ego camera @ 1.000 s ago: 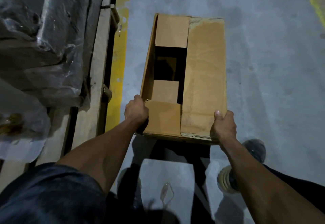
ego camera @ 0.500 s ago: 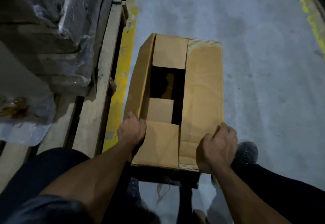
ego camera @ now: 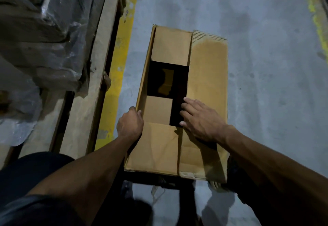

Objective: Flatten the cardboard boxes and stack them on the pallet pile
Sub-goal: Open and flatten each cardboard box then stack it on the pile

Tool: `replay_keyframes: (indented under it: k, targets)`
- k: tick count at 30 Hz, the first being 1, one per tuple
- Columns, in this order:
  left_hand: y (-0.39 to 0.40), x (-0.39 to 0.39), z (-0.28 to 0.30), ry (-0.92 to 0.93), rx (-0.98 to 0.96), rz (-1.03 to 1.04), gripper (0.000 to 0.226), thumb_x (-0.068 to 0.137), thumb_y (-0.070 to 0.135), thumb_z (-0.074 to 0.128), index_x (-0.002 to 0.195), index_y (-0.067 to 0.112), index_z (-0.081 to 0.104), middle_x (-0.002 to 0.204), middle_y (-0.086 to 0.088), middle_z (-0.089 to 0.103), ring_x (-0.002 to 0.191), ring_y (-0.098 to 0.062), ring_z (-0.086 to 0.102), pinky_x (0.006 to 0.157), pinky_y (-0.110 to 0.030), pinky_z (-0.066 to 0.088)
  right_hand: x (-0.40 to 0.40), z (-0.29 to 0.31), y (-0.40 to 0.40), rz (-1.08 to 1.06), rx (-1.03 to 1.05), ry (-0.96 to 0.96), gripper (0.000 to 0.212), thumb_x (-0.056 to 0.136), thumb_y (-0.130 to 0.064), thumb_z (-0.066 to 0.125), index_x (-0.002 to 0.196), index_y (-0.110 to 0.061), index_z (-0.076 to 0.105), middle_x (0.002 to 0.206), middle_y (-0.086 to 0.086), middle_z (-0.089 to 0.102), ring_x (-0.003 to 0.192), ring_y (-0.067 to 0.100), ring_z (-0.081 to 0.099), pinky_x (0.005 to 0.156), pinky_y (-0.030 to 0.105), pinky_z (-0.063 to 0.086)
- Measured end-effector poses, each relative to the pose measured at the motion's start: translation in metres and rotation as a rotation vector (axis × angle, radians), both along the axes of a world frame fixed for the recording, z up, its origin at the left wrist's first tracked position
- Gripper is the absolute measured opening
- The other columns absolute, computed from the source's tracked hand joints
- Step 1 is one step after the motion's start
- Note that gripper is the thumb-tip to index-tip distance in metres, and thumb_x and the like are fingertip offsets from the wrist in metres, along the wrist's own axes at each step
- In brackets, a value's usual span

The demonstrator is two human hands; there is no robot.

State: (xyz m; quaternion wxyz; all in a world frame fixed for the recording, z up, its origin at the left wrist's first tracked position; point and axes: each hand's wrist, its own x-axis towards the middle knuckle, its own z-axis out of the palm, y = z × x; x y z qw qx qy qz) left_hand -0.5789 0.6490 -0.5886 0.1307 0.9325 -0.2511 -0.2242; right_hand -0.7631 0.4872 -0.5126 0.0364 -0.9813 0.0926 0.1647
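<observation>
Grey concrete floor (ego camera: 266, 101) with a yellow line (ego camera: 122, 62) beside a wooden pallet (ego camera: 99, 76). A cardboard box (ego camera: 207, 76) stands on the floor before the person, flaps partly folded in. The left hand (ego camera: 130, 125) curls over its left wall; the right hand (ego camera: 200, 121) lies spread on the long flap. Flattening likely goes best by opening the flaps first, then pushing opposite corners together.

Single head-worn wide-angle view, looking steeply down, close over cardboard box (ego camera: 207, 76)
</observation>
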Motion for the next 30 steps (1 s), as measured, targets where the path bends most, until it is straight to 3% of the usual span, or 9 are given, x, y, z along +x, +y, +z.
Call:
replay_keyframes:
  k: [4,7,9,12,16,20,23,27,30]
  targets:
    - [0.000,0.001,0.003,0.020,0.017,0.003,0.032,0.106,0.032,0.040,0.110,0.002,0.052,0.104,-0.023,0.063,0.096,-0.044,0.060,0.072,-0.043,0.045,-0.009,0.043,-0.016,0.054,-0.101,-0.191,0.056,0.104,-0.048,0.028,0.095,-0.011,0.069,0.106,0.013,0.062,0.120,0.034,0.054,0.117,0.049,0.031]
    - [-0.001,0.001,0.007,0.073,0.024,0.020,0.031,0.106,0.031,0.040,0.109,0.002,0.050,0.106,-0.024,0.062,0.098,-0.044,0.059,0.074,-0.044,0.046,-0.029,0.081,-0.032,0.044,-0.200,-0.256,0.054,0.102,-0.047,0.035,0.075,-0.015,0.068,0.077,0.003,0.051,0.087,0.027,0.055,0.112,0.049,0.036]
    - [-0.003,0.001,0.009,0.117,0.020,0.050,0.031,0.106,0.030,0.040,0.114,0.002,0.050,0.112,-0.024,0.060,0.104,-0.045,0.058,0.079,-0.046,0.046,-0.049,0.097,-0.042,0.008,-0.261,-0.213,0.049,0.096,-0.047,0.037,0.066,-0.019,0.064,0.070,-0.001,0.046,0.076,0.025,0.056,0.110,0.050,0.040]
    - [-0.003,0.001,0.009,0.179,0.001,0.087,0.033,0.106,0.029,0.042,0.123,0.002,0.049,0.122,-0.026,0.058,0.113,-0.045,0.055,0.087,-0.049,0.047,-0.081,0.106,-0.050,-0.125,-0.340,-0.013,0.046,0.093,-0.048,0.036,0.077,-0.020,0.069,0.084,0.002,0.065,0.089,0.023,0.064,0.115,0.049,0.034]
    - [-0.004,0.002,0.009,0.186,-0.006,0.093,0.034,0.106,0.028,0.043,0.125,0.001,0.049,0.127,-0.027,0.056,0.116,-0.046,0.054,0.090,-0.048,0.045,-0.111,0.083,-0.050,-0.395,-0.321,0.243,0.048,0.103,-0.050,0.027,0.113,-0.023,0.065,0.117,0.002,0.065,0.111,0.021,0.059,0.115,0.044,0.028]
    - [-0.003,0.002,0.008,0.159,-0.037,0.097,0.031,0.105,0.026,0.044,0.118,0.000,0.053,0.118,-0.027,0.060,0.110,-0.046,0.056,0.087,-0.048,0.046,-0.119,0.033,-0.040,-0.792,0.005,0.282,0.058,0.101,-0.062,0.024,0.129,-0.019,0.053,0.132,0.008,0.055,0.110,0.024,0.058,0.099,0.045,0.048]
    - [-0.003,0.002,0.006,0.144,-0.051,0.090,0.030,0.105,0.026,0.045,0.115,0.000,0.055,0.114,-0.026,0.062,0.106,-0.045,0.058,0.083,-0.046,0.046,-0.109,0.005,-0.028,-1.058,0.243,0.259,0.081,0.093,-0.076,0.027,0.142,-0.013,0.040,0.146,0.010,0.043,0.120,0.032,0.055,0.097,0.051,0.050]
    - [-0.001,0.001,0.006,0.138,-0.069,0.080,0.029,0.105,0.025,0.045,0.116,0.000,0.056,0.114,-0.025,0.062,0.106,-0.044,0.058,0.080,-0.043,0.045,-0.093,-0.011,-0.012,-1.155,0.211,0.183,0.072,0.097,-0.062,0.045,0.143,-0.008,0.033,0.142,0.015,0.042,0.119,0.033,0.054,0.087,0.042,0.046]
    - [-0.001,0.000,0.009,0.144,-0.083,0.085,0.030,0.106,0.025,0.044,0.116,0.000,0.056,0.113,-0.024,0.062,0.105,-0.043,0.058,0.077,-0.040,0.041,-0.085,-0.017,-0.006,-1.159,0.108,0.161,0.060,0.103,-0.045,0.043,0.141,0.000,0.034,0.138,0.022,0.047,0.114,0.036,0.059,0.082,0.040,0.047]
